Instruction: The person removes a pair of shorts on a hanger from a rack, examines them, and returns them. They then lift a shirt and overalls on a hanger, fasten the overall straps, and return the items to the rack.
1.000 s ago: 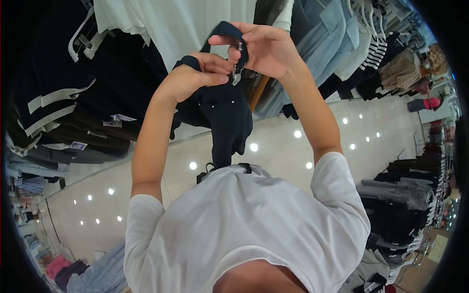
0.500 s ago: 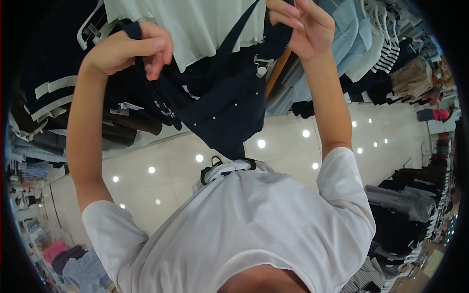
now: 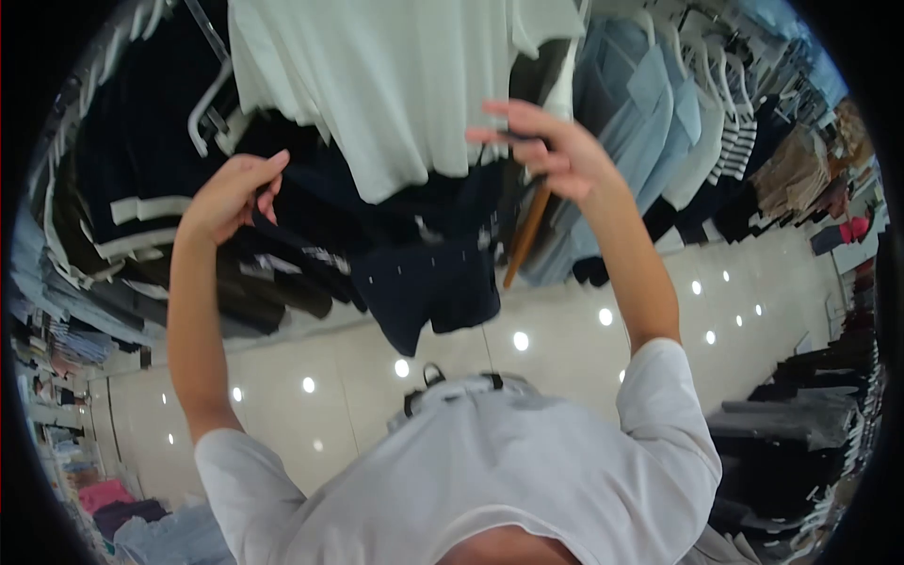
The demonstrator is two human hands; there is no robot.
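A navy strappy garment [image 3: 424, 282] with a row of small white dots hangs in front of me, its lower edge over the floor. My left hand [image 3: 235, 200] is closed on a dark strap at the garment's left side, thumb against the curled fingers. On the right, a dark strap runs across the fingers of my right hand [image 3: 556, 155], which bends around it with some fingertips stretched out. Between my hands a white top [image 3: 377, 104] hangs in front of the rack and covers the garment's upper part.
White hangers [image 3: 212, 94] and dark clothes [image 3: 141, 169] fill the rack at left. Light blue shirts [image 3: 626, 132] and a striped top [image 3: 734, 146] hang at right. Another rack of dark clothes [image 3: 782, 452] stands at lower right. Shiny tiles [image 3: 320, 377] cover the floor.
Both hands have lowered and moved away from my body. The navy garment has swung away from me and hangs flatter, and more of the white top shows.
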